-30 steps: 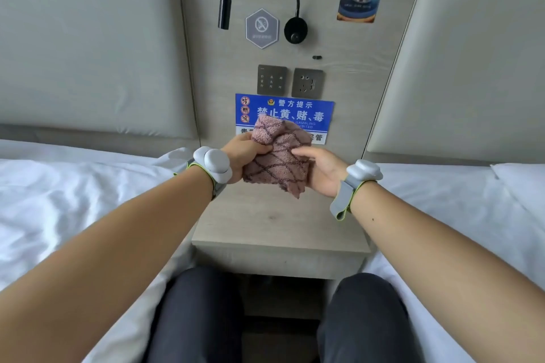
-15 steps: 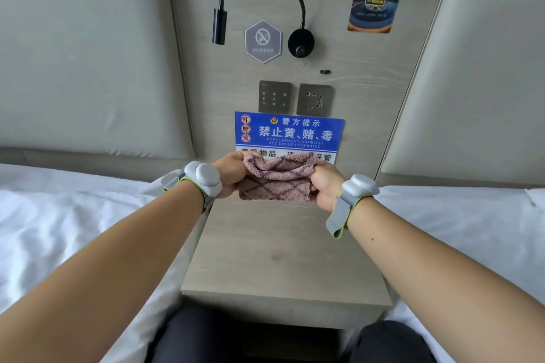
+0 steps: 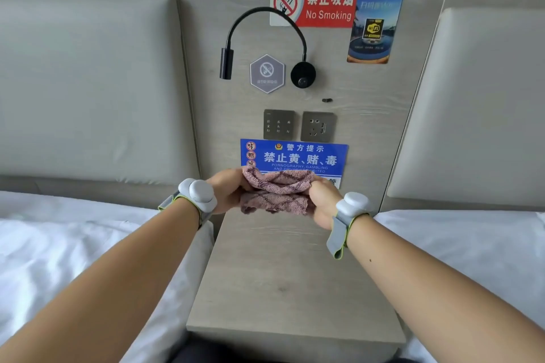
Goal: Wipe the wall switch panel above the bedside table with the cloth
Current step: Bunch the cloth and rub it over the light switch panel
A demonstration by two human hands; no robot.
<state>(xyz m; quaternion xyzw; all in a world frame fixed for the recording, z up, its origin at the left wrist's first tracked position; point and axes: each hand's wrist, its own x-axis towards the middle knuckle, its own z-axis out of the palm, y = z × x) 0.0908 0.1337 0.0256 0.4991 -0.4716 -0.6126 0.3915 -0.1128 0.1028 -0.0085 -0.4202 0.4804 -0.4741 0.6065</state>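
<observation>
Cloth (image 3: pixel 277 190) — pink, soft, limp, light; best bunched into a pad. Left hand (image 3: pixel 228 190) and right hand (image 3: pixel 323 205) fingers pinch its ends, below the switch panel (image 3: pixel 278 125), above the counter (image 3: pixel 289 274).

Switch panel (image 3: pixel 278 125) left of socket (image 3: pixel 318 126), above bedside table (image 3: pixel 295 280), between beds.

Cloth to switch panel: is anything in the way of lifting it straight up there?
Nothing visible. The cloth is held by both hands below the switch panel; only the flat blue sign lies between.
</observation>
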